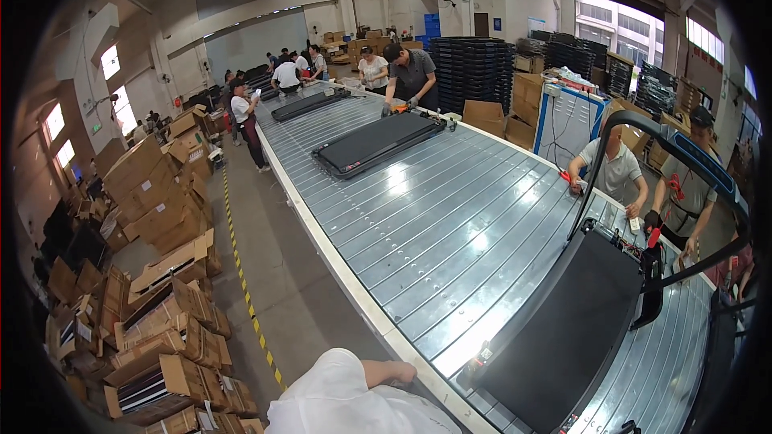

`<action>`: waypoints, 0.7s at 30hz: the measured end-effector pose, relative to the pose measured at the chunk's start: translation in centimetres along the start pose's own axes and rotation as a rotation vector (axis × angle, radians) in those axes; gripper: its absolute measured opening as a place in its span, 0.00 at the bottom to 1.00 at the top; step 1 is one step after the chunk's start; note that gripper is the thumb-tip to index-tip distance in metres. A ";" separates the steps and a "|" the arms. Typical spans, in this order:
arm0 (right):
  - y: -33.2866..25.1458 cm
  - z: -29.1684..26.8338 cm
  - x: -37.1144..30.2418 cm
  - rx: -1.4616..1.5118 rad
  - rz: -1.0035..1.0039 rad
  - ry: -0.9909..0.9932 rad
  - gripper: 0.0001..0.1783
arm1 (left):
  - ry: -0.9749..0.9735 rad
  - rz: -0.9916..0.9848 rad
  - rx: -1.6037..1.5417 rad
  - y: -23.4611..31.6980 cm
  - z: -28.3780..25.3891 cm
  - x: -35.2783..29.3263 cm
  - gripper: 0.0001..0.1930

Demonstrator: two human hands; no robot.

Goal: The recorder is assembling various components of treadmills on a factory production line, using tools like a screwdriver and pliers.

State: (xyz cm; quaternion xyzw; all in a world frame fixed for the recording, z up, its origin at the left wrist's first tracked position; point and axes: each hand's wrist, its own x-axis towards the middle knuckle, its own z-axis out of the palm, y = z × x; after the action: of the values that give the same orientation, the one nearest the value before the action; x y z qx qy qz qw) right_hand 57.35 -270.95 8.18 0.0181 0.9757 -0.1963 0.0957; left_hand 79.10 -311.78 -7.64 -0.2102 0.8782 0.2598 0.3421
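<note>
From the lower edge rises a white sleeve, and its bare forearm ends in my left hand (pixel 404 371) beside the pale rim (pixel 378 317) of the conveyor line. The hand looks rounded, with its fingers hidden, so what it holds, if anything, does not show. My right hand is out of view. Closest on the line lies a treadmill (pixel 555 325) with a black belt; its curved black handrail frame (pixel 595 169) stands up at the far end. Wires and small parts show at that end. A co-worker in a light shirt (pixel 615 169) leans over the line there, hands near its edge.
Farther along sit another black treadmill deck (pixel 378 143) and a smaller one (pixel 310 104), with several people around them. Opened cardboard boxes (pixel 173 382) are piled at the left, past a yellow-black floor stripe (pixel 245 289). Black frames (pixel 473 72) stand stacked behind the line.
</note>
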 end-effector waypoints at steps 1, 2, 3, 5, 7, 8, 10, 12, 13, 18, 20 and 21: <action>0.0 -0.1 0.1 0.006 0.006 0.006 0.15 | 0.021 0.021 -0.023 0.5 -0.3 0.2 0.16; 0.1 -0.3 0.3 0.011 0.014 0.013 0.15 | 0.041 0.044 -0.044 1.1 -0.5 0.5 0.16; 0.2 -0.4 0.4 0.017 0.021 0.019 0.15 | 0.042 0.045 -0.043 1.9 -0.5 0.7 0.16; 0.3 -0.7 0.7 0.029 0.036 0.033 0.15 | 0.026 0.081 -0.025 3.2 -0.4 0.9 0.16; 0.5 -0.9 1.0 0.040 0.052 0.046 0.15 | 0.005 0.064 -0.037 3.9 -0.1 0.4 0.16; 0.5 -0.9 1.1 0.045 0.060 0.053 0.15 | -0.015 0.047 -0.050 4.1 0.1 0.1 0.17; 0.6 -1.0 1.2 0.056 0.078 0.068 0.15 | -0.018 0.047 -0.015 3.4 -0.7 -0.5 0.16; 1.2 -1.5 0.4 0.059 0.097 0.071 0.15 | -0.033 -0.019 -0.012 1.0 0.4 -1.1 0.16; 1.4 -1.6 0.0 0.060 0.108 0.073 0.15 | 0.010 -0.027 -0.041 0.0 1.4 -1.4 0.15; 3.9 -2.4 -2.1 0.070 0.229 0.115 0.16 | -0.107 -0.110 0.002 -2.4 1.3 -3.3 0.17; 4.4 -0.6 -2.2 0.977 0.632 0.370 0.17 | -0.118 -0.104 0.014 -3.1 1.0 -4.8 0.17; 5.1 -1.6 -0.5 1.297 0.897 0.150 0.17 | -0.104 -0.120 0.009 -3.9 0.5 -5.4 0.18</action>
State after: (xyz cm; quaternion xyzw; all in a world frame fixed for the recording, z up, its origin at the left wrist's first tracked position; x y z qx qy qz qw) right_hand 57.89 -265.61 7.72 0.4750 0.5698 -0.6669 0.0701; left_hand 85.21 -313.48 -5.34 -0.2473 0.8462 0.2453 0.4031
